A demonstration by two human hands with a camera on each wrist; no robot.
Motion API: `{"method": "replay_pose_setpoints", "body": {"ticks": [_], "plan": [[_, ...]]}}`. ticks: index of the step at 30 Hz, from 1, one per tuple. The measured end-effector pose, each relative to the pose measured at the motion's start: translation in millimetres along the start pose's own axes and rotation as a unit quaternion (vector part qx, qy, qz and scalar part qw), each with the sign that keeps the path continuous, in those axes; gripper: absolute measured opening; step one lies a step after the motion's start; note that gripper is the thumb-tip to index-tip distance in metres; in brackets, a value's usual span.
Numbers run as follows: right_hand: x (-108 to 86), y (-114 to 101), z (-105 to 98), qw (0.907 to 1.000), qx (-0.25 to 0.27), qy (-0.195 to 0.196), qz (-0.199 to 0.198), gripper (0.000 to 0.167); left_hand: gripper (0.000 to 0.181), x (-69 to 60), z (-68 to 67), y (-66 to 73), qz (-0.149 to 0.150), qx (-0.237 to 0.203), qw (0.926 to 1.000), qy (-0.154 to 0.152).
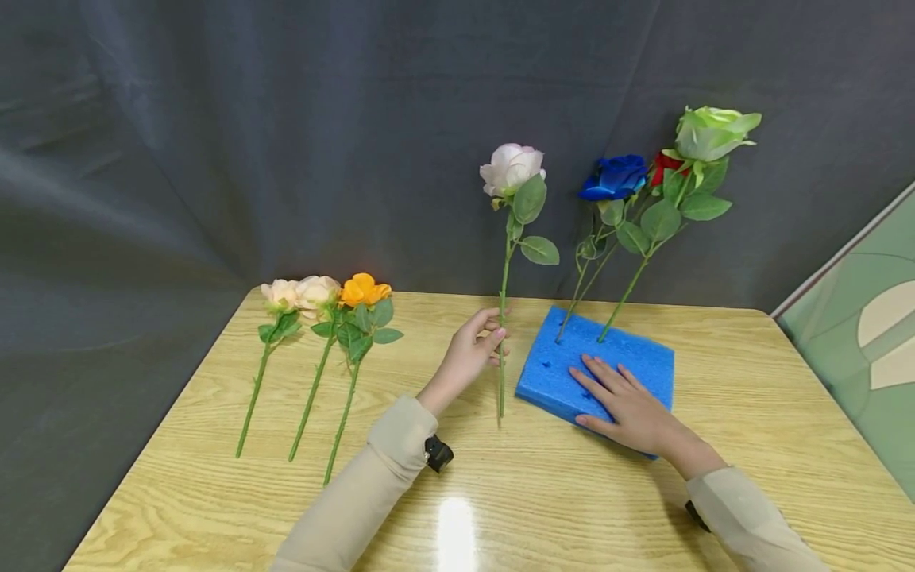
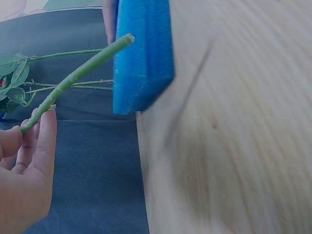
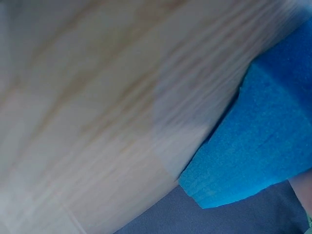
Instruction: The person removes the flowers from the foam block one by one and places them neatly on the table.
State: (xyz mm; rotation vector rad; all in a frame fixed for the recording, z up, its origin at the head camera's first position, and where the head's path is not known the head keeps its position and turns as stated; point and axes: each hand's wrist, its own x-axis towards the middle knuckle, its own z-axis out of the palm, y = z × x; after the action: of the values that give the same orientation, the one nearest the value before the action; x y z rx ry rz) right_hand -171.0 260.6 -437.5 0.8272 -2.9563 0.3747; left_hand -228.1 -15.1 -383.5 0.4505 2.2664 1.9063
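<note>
1. Now, in the head view, the left hand (image 1: 468, 345) pinches the stem of a pale pink rose (image 1: 507, 258) between thumb and fingers. The rose is upright over the wooden table (image 1: 457, 453), just left of a blue foam block (image 1: 554, 383) and apart from it.
2. The right hand (image 1: 625, 401) lies on top of the block, its fingers spread and pressing flat, pinching nothing. A small dark hole (image 1: 546, 365) shows beside its fingers.
3. In the far part of the block stand flowers with a blue bloom (image 1: 616, 177), a red bloom (image 1: 666, 168) partly hidden, and a green bloom (image 1: 715, 133); the green one leans right.
4. On the table, left of the left hand, lie three more flowers side by side: a peach bloom (image 1: 279, 294), a cream bloom (image 1: 318, 292) and an orange bloom (image 1: 364, 290).
5. In the left wrist view, thumb and fingers hold the pale pink rose's stem, whose cut end (image 2: 128, 39) points past the fingertips and overlaps the block in sight. Its bloom is out of frame.
6. In the right wrist view, the block's side fills the right; only a bit of skin shows at the lower right edge, so the grip cannot be told from there.
</note>
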Motion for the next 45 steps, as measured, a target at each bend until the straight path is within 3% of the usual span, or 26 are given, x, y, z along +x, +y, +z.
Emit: {"method": "replay_pose_setpoints", "body": {"ticks": [17,30,45], "plan": [[-1.1,-1,-2,1.0,-0.001,0.003,-0.001,0.069,0.038,-29.6,-18.5,-18.7,-0.033,0.035,0.998,-0.04],[0.0,0,-3,1.0,-0.004,-0.001,0.004,0.069,0.035,-45.4,-32.4,-28.4,-0.072,0.051,0.9951,-0.045],[0.3,-1,-1,1.0,-0.008,-0.005,0.003,0.07,0.037,-70.7,-72.8,-48.7,-0.107,0.055,0.9918,-0.042]]}}
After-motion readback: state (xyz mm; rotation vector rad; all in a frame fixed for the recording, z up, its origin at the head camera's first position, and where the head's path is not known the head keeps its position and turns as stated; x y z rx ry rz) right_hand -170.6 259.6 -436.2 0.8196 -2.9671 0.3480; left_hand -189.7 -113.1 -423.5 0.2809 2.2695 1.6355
